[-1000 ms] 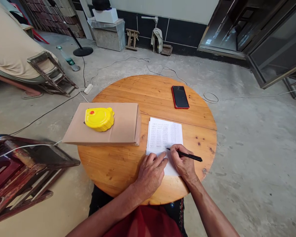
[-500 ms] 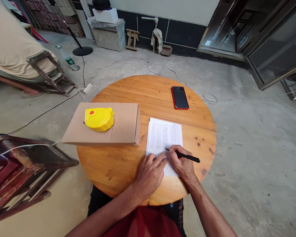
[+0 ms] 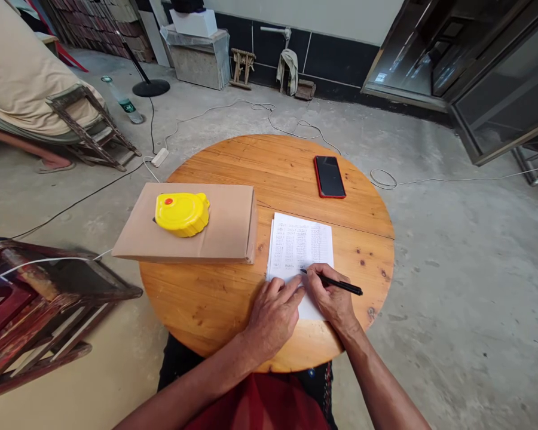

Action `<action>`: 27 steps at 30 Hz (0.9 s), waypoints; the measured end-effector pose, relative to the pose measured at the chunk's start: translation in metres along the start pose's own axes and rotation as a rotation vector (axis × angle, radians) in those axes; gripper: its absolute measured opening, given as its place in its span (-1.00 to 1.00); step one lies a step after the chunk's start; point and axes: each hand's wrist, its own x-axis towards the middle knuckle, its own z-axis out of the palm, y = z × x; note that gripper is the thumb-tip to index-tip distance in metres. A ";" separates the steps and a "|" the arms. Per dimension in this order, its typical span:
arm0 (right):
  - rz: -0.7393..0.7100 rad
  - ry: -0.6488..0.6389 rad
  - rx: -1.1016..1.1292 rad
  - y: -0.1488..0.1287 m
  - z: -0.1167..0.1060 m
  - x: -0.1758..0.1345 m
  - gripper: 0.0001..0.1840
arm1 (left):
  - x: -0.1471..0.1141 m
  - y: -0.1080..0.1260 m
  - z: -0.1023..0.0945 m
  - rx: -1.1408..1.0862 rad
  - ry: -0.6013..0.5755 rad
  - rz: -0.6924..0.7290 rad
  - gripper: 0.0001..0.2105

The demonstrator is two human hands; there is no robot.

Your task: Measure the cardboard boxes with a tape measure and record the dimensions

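My right hand (image 3: 330,294) grips a black pen (image 3: 344,285), its tip at the lower rows of writing on a white sheet of paper (image 3: 312,307). Columns of small handwriting cover the upper part of the sheet, too fine to read. Lying on the paper's lower left edge, my left hand (image 3: 275,312) has its fingers loosely spread and holds nothing. More paper edges show under the top sheet. Left of the paper, a yellow tape measure (image 3: 182,214) with a red button rests on a closed cardboard box (image 3: 228,224).
Everything rests on a round wooden table (image 3: 206,298). A red-cased phone (image 3: 329,177) lies at its far right. Wooden chairs (image 3: 49,310) stand at the left. Cables and a power strip (image 3: 160,157) run over the floor, near a plastic bottle (image 3: 128,107).
The view has shifted very slightly. Both hands and the pen stay almost where they were on the paper.
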 end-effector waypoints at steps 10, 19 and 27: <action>-0.011 0.003 -0.020 -0.003 -0.001 0.001 -0.80 | 0.000 0.000 0.000 -0.002 -0.004 0.001 -0.55; 0.013 0.017 -0.029 -0.002 0.000 0.001 -0.79 | 0.000 0.000 0.000 -0.012 0.011 0.002 -0.54; 0.006 0.002 -0.036 0.002 0.000 0.000 -0.80 | 0.000 0.000 0.000 -0.016 0.018 0.003 -0.57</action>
